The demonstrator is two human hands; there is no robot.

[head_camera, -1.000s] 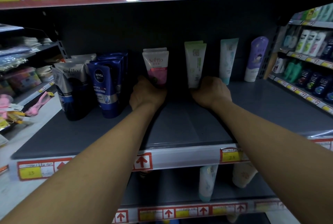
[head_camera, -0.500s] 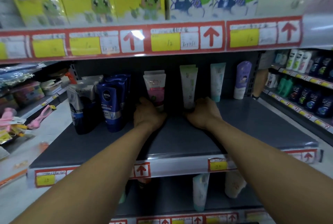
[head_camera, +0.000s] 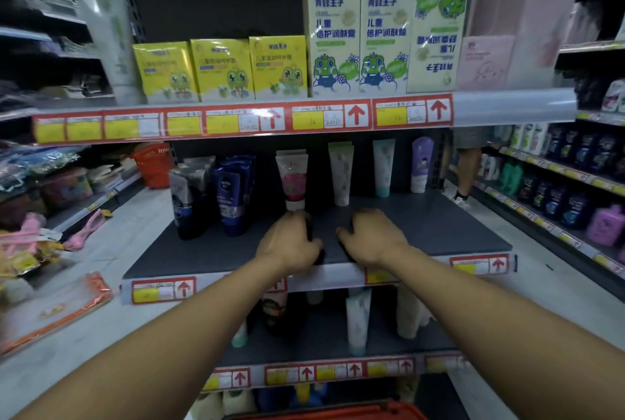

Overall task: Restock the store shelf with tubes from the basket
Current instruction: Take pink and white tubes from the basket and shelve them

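Observation:
The dark grey shelf [head_camera: 439,233] carries upright tubes along its back: a pink-and-white tube [head_camera: 291,179], a white-green tube [head_camera: 341,172], a teal tube [head_camera: 383,166] and a purple bottle [head_camera: 421,164]. Blue tubes [head_camera: 233,193] and grey-black tubes [head_camera: 187,196] stand in a group at the left. My left hand [head_camera: 291,243] hovers palm down just in front of the pink-and-white tube, apart from it. My right hand [head_camera: 372,240] hovers beside it, short of the white-green tube. Both hold nothing. The red basket's rim [head_camera: 338,413] shows at the bottom edge.
The shelf above holds yellow boxes [head_camera: 220,69] and taller pale boxes [head_camera: 333,34]. More tubes stand on the lower shelf [head_camera: 358,318]. An orange basket [head_camera: 152,162] sits on the floor at back left. A person's legs [head_camera: 468,162] stand in the right aisle, beside stocked shelves [head_camera: 558,179].
Both hands have let go of the pink-and-white and white-green tubes and drawn back toward the shelf's front edge. The view has pulled back and risen, showing the upper shelf's boxes.

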